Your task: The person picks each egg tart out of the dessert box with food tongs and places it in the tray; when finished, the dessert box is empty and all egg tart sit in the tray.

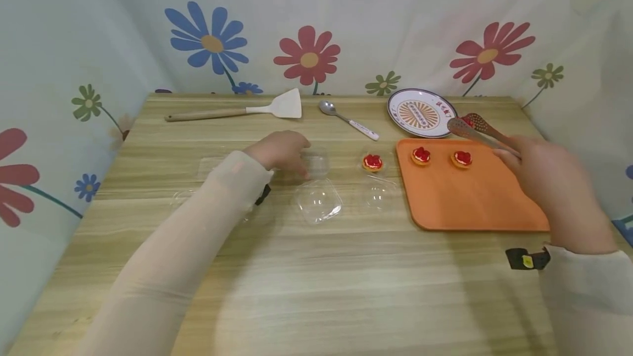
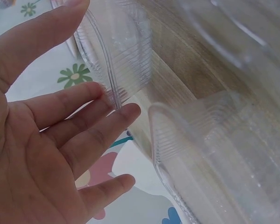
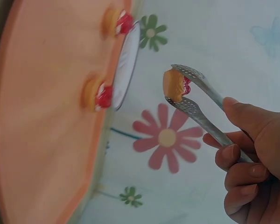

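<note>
My left hand (image 1: 283, 151) reaches over the clear plastic boxes, its fingers extended and thumb apart. In the left wrist view, its fingertips touch the rim of one clear plastic box (image 2: 130, 51); another clear box (image 2: 200, 154) stands beside it. My right hand (image 1: 554, 180) grips metal tongs (image 3: 207, 123) with perforated ends. Between those ends sits a small tart (image 3: 171, 86) with red topping, held up over the back right of the orange tray (image 1: 475, 205). Two similar tarts, a left one (image 1: 421, 156) and a right one (image 1: 462, 159), lie on the tray.
Another tart (image 1: 372, 162) sits in a clear container left of the tray. Clear open lids (image 1: 318, 202) lie nearer me. Along the back are a white spatula (image 1: 286, 105) with a wooden handle, a spoon (image 1: 363, 129) and a round plate (image 1: 398, 106). A flowered curtain (image 1: 376, 26) surrounds the table.
</note>
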Tool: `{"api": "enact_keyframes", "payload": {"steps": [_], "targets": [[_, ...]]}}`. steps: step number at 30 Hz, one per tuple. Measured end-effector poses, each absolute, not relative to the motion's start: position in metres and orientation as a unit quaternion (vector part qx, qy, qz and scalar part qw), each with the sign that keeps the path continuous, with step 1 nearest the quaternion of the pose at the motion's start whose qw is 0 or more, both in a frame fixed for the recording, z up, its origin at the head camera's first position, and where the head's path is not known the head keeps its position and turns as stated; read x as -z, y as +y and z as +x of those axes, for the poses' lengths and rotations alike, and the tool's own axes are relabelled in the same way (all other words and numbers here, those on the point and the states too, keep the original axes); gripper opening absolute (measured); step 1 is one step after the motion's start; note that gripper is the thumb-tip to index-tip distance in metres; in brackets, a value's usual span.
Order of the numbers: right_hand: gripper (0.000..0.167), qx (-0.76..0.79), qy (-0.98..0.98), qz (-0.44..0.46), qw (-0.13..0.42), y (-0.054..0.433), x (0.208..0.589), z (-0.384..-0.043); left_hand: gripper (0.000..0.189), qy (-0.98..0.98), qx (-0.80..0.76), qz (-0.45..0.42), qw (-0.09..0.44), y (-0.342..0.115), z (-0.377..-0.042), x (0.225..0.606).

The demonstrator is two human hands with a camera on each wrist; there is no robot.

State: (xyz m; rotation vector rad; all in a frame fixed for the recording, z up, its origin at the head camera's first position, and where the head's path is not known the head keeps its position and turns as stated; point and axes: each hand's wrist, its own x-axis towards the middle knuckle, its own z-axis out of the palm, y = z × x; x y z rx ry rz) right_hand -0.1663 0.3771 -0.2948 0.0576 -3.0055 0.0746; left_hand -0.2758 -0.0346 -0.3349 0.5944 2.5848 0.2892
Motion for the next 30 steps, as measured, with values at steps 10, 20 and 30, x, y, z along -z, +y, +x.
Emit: {"api": "enact_keyframes", "payload": {"steps": [10, 20, 30], "targets": [[0.045, -0.031, -0.998, -0.039, 0.044, 0.417, 0.312, -0.169, 0.076, 0.943, -0.117, 0.217, 0.224, -0.037, -0.277, 0.341], [0.051, -0.015, -0.997, -0.079, 0.003, 0.439, 0.325, -0.167, 0.075, 0.944, -0.119, 0.217, 0.219, -0.035, -0.279, 0.342], [0.052, -0.013, -0.992, -0.121, -0.044, 0.462, 0.342, -0.166, 0.074, 0.945, -0.113, 0.223, 0.209, -0.036, -0.280, 0.343]]}}
